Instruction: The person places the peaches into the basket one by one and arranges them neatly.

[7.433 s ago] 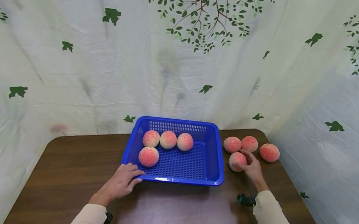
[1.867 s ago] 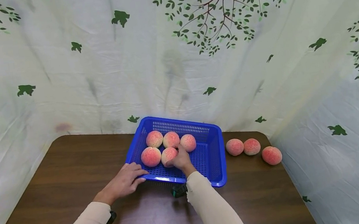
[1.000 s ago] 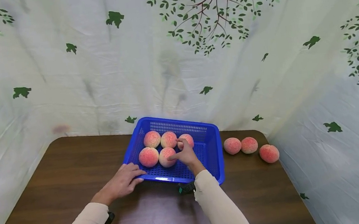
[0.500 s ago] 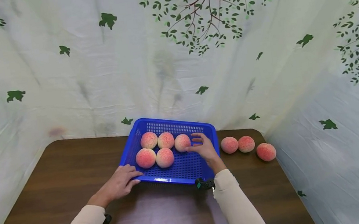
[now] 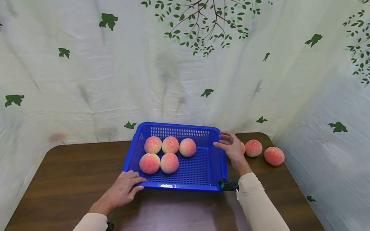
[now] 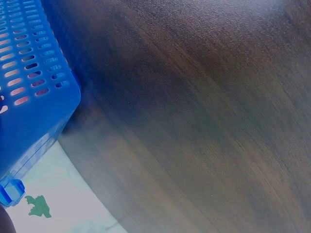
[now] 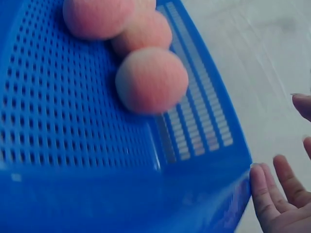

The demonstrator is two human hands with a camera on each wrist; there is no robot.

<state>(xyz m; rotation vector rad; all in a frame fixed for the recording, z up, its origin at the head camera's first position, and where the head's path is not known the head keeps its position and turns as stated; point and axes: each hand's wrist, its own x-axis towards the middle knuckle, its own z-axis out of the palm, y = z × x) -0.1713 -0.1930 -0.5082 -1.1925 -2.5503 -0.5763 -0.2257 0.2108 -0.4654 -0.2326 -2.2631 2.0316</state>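
A blue plastic basket (image 5: 198, 175) holds several pink-and-cream peaches (image 5: 187, 147) in its left half. My left hand (image 5: 123, 188) holds the basket's front left corner, fingers over the rim and thumb on the outer side. In the left wrist view the perforated basket wall (image 6: 29, 121) fills the upper left and the hand is nearly out of sight. My right hand (image 5: 231, 149) is over the basket's right rim, fingers spread and holding nothing. It partly covers a peach (image 5: 242, 147) on the table. In the right wrist view its fingertips are right at the rim (image 7: 245, 160).
Two more peaches lie in full view right of the basket, one beside the covered peach (image 5: 254, 148) and one by the table's right edge (image 5: 274, 156). A pale curtain (image 5: 152, 66) with leaf prints hangs behind the brown table (image 5: 75, 173).
Earlier my right hand took a peach from the table's right side and set it in the basket's front row. It has since let go and moved right, out over the rim. My left hand has stayed put.
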